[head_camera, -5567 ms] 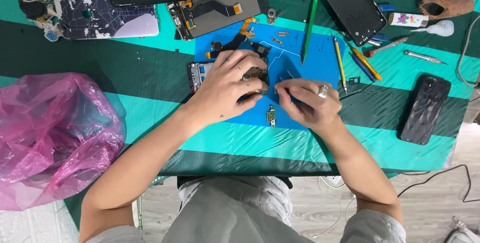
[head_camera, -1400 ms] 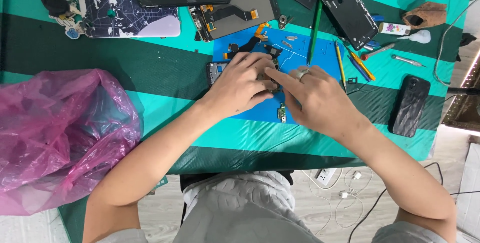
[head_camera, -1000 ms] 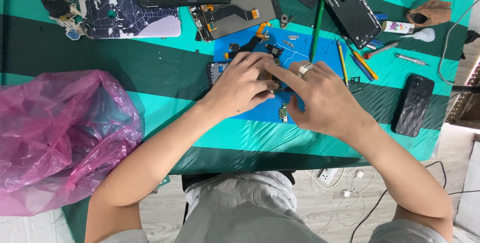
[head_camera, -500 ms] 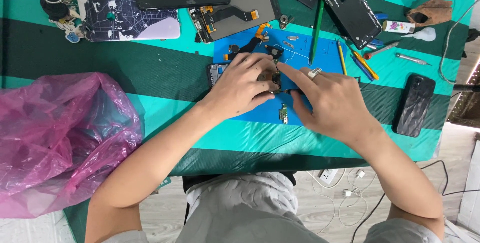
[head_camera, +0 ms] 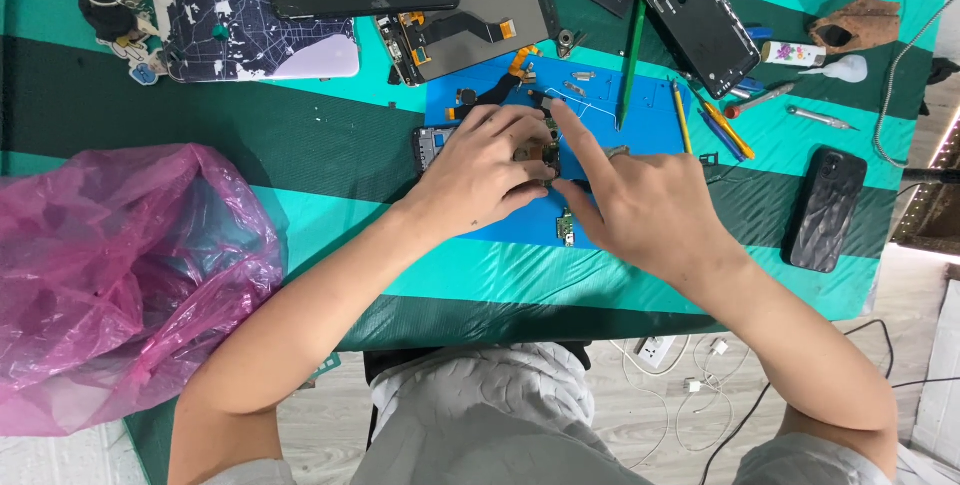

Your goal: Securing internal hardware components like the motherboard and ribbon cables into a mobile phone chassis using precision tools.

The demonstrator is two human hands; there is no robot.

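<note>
Left hand (head_camera: 480, 170) clasping opened phone (head_camera: 430, 145) on blue mat (head_camera: 650, 115), right hand (head_camera: 645, 210) pinching unseen part, pink bag (head_camera: 110, 275) left

Both forearms are bare — no sleeves, watch or bracelet show along them. The right hand (head_camera: 655, 210) wears a silver ring (head_camera: 617, 152) on one finger; the left hand (head_camera: 480, 173) wears nothing. At the bottom centre of the frame the lap is covered in light grey, creased fabric — trousers or shorts.
</note>
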